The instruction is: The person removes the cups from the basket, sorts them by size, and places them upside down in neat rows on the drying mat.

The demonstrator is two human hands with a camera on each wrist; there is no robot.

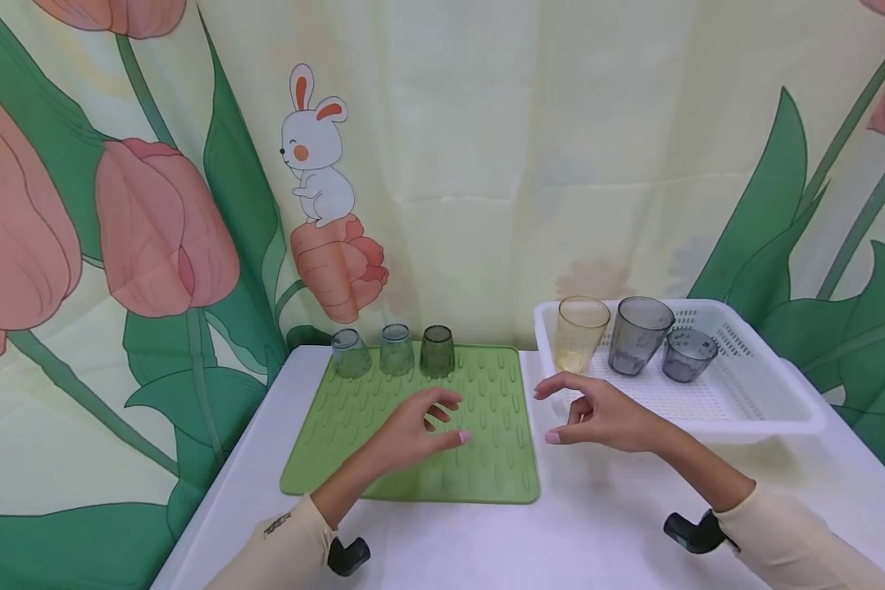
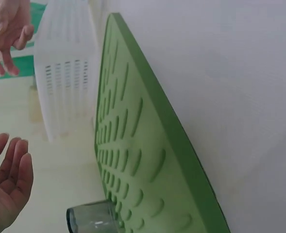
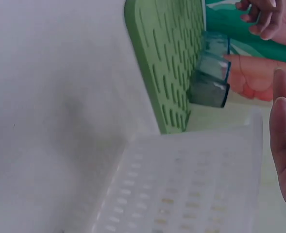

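Note:
My left hand [image 1: 420, 430] hovers over the green drying mat [image 1: 413, 479], fingers loosely bent and holding nothing. Just right of the mat, in front of the white basket [image 1: 767, 410], my right hand [image 1: 608, 416] is raised with thumb and fingers apart, also holding nothing. Along the mat's back edge stand three small glasses: a bluish-green glass [image 1: 350, 354], a blue-tinted glass [image 1: 397, 351] and a dark green glass [image 1: 437, 352]. Inside the basket are a tall amber glass [image 1: 579, 332], a tall grey glass [image 1: 637, 336] and a shorter grey glass [image 1: 688, 354].
A white cloth covers the table [image 1: 487, 545]. Behind it hangs a curtain [image 1: 457, 164] printed with tulips and a rabbit. The basket's raised perforated walls [image 3: 181, 184] stand beside the mat's right edge.

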